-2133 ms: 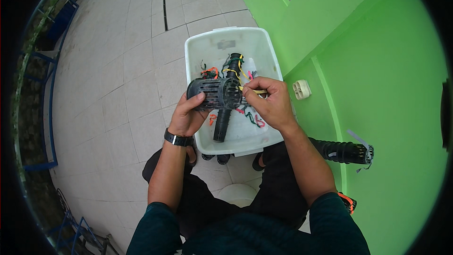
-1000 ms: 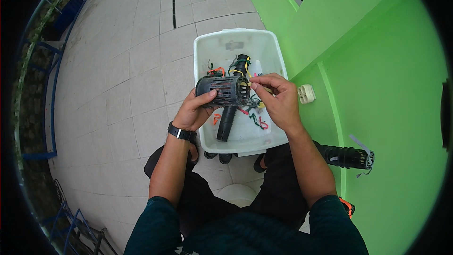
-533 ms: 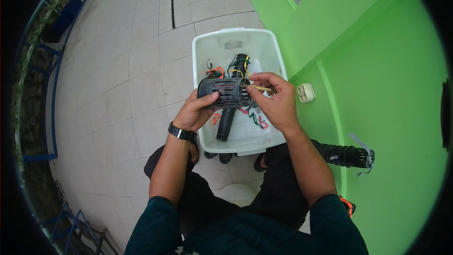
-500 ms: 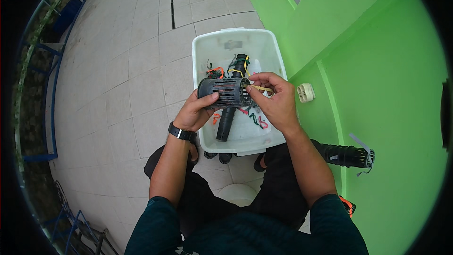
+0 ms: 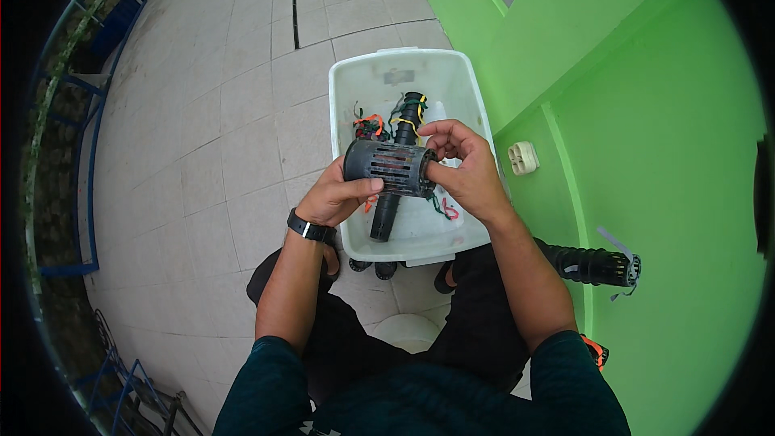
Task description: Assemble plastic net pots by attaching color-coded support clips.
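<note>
My left hand (image 5: 335, 194) is closed round a black slotted plastic cylinder (image 5: 387, 168), its thumb lying along the near side. At the cylinder's right end is my right hand (image 5: 467, 168), thumb tip inside the rim and the other fingers curled above; whatever they pinch is hidden. Both hands are over a white plastic tub (image 5: 480, 97). Inside the tub, a long column of black ribbed pieces (image 5: 386, 216) slants beneath the cylinder. Orange strips (image 5: 370, 123) lie left of it, and a pink and green strip (image 5: 444, 208) lies to its right.
A green wall (image 5: 646, 161) rises close on my right, with a beige socket-like block (image 5: 523, 157) beside the tub. Another black ribbed column (image 5: 597, 266) with a grey strip sticks out by my right arm. Pale floor tiles (image 5: 234, 153) extend leftward to a blue railing (image 5: 93, 169).
The cylinder has shifted slightly right and tilted down at its right end. My right thumb has moved into that end, and the yellowish strip in my right fingers is out of sight.
</note>
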The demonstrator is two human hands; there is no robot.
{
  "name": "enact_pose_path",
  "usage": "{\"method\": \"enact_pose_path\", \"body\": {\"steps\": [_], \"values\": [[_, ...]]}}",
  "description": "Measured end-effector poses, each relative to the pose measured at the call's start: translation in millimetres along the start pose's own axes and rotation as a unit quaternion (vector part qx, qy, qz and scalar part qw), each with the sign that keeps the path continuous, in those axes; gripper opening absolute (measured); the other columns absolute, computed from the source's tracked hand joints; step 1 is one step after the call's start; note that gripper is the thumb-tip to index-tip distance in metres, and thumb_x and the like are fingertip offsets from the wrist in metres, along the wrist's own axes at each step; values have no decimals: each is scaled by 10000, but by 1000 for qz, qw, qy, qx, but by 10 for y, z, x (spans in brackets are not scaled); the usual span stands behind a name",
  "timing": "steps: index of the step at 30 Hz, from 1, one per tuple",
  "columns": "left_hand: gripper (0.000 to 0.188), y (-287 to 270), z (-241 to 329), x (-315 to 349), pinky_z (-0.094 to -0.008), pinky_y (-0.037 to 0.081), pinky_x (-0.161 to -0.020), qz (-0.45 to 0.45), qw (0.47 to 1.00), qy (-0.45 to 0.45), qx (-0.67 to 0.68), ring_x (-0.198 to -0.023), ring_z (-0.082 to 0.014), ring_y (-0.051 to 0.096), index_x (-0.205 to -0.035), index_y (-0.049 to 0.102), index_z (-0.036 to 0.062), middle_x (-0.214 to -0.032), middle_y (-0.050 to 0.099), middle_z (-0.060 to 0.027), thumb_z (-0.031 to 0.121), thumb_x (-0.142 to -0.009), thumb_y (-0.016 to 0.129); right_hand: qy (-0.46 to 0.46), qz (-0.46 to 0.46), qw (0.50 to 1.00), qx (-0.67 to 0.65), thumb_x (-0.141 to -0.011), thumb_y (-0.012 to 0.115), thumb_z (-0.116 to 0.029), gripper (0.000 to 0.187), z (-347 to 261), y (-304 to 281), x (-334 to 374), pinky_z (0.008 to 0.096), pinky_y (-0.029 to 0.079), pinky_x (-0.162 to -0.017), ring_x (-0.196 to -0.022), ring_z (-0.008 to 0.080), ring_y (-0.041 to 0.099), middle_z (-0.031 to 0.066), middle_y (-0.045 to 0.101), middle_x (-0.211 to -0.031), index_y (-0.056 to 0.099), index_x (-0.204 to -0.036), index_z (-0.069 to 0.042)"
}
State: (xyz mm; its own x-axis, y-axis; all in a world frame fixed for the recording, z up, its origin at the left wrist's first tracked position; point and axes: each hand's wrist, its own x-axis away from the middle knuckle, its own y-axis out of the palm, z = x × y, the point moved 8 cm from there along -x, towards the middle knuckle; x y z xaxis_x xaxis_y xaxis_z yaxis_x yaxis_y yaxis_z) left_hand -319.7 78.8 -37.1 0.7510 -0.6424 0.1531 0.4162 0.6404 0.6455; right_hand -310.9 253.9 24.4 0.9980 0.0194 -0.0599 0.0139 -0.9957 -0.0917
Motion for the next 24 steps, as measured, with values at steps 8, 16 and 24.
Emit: {"method": "enact_pose_path", "body": {"steps": [8,16,24], "values": [[467,39,59,12,-307,506,-828,-3,1000,5,17,-1003,-160,641,-1279,531,19,-1153,669,-83,58,-853,717,10,-14,999,-47,-709,745,-28,403,30,54,3,250,412,-746,-796,69,491,-44,571,-875,617,-1090,-54],[488,17,165,48,-416,532,-924,1,1000,13,22,-1108,-239,637,-1328,492,35,-1240,632,-123,128,-883,668,-309,30,916,255,-763,774,-111,125,-589,90,167,418,418,-941,-1153,302,517,82,622,-1231,719,-867,-69],[455,-38,125,78,-412,539,-901,1,1000,-8,24,-1098,-236,643,-1317,502,32,-1232,639,-120,126,-897,652,-243,-35,916,319,-803,729,-118,134,-474,203,154,445,368,-1007,-1220,321,477,60,622,-1268,732,-927,-68]]}}
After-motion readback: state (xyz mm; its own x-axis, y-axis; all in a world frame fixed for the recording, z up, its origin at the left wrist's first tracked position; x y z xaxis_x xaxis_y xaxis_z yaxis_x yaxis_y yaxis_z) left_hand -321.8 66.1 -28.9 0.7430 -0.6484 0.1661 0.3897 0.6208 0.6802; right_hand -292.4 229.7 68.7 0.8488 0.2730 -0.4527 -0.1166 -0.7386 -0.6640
